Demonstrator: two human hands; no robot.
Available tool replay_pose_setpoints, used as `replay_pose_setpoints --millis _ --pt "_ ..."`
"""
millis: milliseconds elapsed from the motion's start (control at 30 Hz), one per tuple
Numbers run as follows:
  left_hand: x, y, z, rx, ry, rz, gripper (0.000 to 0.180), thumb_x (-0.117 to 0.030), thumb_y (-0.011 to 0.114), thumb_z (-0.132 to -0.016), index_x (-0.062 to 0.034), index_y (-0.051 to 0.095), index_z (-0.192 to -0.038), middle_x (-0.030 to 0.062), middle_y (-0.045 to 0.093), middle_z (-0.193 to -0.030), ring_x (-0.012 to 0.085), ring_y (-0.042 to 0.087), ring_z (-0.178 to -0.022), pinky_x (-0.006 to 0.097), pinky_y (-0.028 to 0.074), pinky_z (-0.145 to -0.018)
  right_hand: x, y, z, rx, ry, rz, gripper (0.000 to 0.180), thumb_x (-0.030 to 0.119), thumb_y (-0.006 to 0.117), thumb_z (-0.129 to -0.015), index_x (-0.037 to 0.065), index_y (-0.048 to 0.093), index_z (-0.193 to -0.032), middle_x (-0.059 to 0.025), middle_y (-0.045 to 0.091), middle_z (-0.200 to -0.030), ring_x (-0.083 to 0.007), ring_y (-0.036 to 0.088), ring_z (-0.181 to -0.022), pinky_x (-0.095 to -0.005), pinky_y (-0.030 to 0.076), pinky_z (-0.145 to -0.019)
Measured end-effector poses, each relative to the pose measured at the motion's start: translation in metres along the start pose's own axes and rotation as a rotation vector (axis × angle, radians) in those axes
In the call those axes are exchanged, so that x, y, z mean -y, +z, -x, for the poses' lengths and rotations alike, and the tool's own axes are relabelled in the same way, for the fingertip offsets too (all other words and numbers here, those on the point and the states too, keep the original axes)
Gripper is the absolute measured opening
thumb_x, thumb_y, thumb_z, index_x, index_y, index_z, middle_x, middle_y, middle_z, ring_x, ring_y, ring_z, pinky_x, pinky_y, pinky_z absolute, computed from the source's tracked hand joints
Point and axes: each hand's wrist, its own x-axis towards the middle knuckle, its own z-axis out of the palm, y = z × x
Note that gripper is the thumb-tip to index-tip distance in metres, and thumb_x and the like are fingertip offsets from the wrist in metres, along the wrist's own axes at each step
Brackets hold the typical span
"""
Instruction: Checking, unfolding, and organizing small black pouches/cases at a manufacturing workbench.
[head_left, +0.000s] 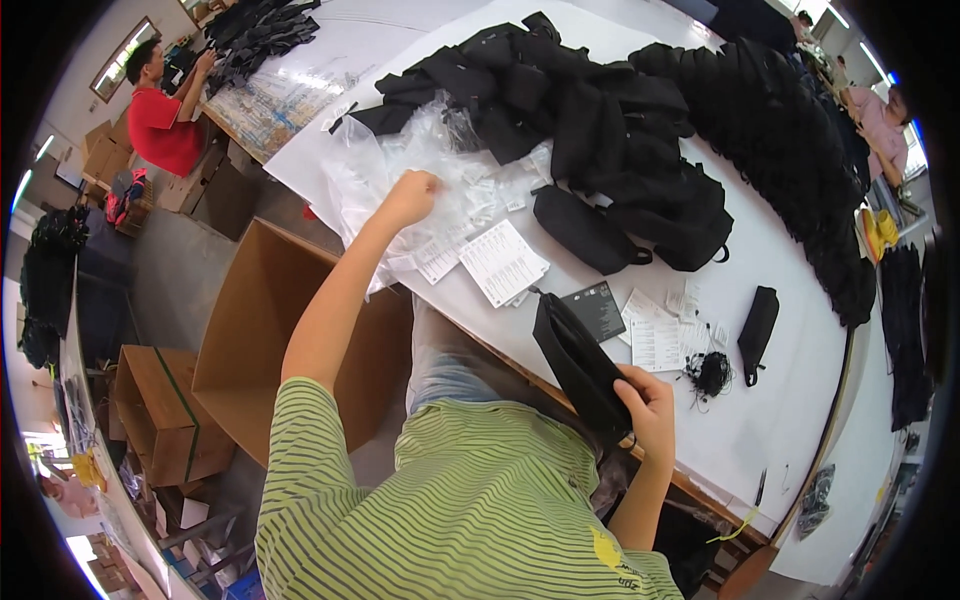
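My right hand point(650, 405) grips a long black fabric pouch point(580, 365) by its near end, just over the table's front edge. The pouch slants away to the upper left and its mouth gapes along one side. Farther left, my left hand point(408, 198) is closed above a heap of clear plastic bags point(465, 195); whatever its fingers hold, if anything, is hidden. Printed white cards point(502, 262) lie between the bags and me. A black card point(595, 310) rests by the pouch's far end.
Black pouches form a large pile point(580, 110) on the white table point(800, 360), with a long black row point(770, 150) to its right. One pouch point(758, 335) lies alone near a tangle of black cords point(710, 373). A cardboard box point(290, 340) stands left. Other people work farther off.
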Motion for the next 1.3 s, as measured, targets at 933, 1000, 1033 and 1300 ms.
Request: replay_pose_setpoints --millis 933,1000,1033,1300 --pt "0.030 0.029 -0.021 0.154 -0.012 -0.389 0.075 -0.019 0.064 -0.074 0.0005 0.034 -0.140 0.0253 0.057 -0.121 0.0375 0.057 -0.109 0.042 0.047 -0.091 -0.035 0.011 0.009 0.036 0.051 -0.117 0.022 0.002 0.056 -0.089 -0.007 0.063 -0.107 -0.0051 0.067 -0.093 -0.0087 0.058 -0.084 -0.0219 0.046 -0.079" --pt "0.038 0.032 -0.023 0.108 -0.163 -0.170 0.084 -0.025 0.069 -0.074 -0.0077 0.028 -0.145 0.0325 0.047 -0.127 0.0406 0.052 -0.114 0.041 0.043 -0.096 -0.037 0.009 0.010 0.032 0.064 -0.085 0.021 0.001 0.056 -0.088 -0.007 0.063 -0.107 -0.0049 0.066 -0.093 -0.0085 0.058 -0.084 -0.0219 0.046 -0.079" --pt "0.039 0.033 -0.024 0.111 -0.158 -0.169 0.084 -0.025 0.069 -0.074 -0.0077 0.028 -0.145 0.0325 0.047 -0.127 0.0406 0.052 -0.114 0.041 0.043 -0.096 -0.036 0.009 0.011 0.026 0.065 -0.084 0.021 0.001 0.056 -0.088 -0.007 0.063 -0.107 -0.0049 0.066 -0.093 -0.0085 0.058 -0.084 -0.0219 0.046 -0.079" --pt "-0.006 0.056 -0.043 0.087 -0.155 -0.289 0.127 -0.079 0.068 -0.054 0.0036 0.029 -0.142 0.0291 0.035 -0.141 0.0432 0.031 -0.133 0.046 0.027 -0.110 -0.042 0.004 0.012 0.028 0.107 -0.091 0.021 0.001 0.057 -0.089 -0.007 0.062 -0.108 -0.0049 0.067 -0.094 -0.0079 0.059 -0.085 -0.0211 0.045 -0.078"
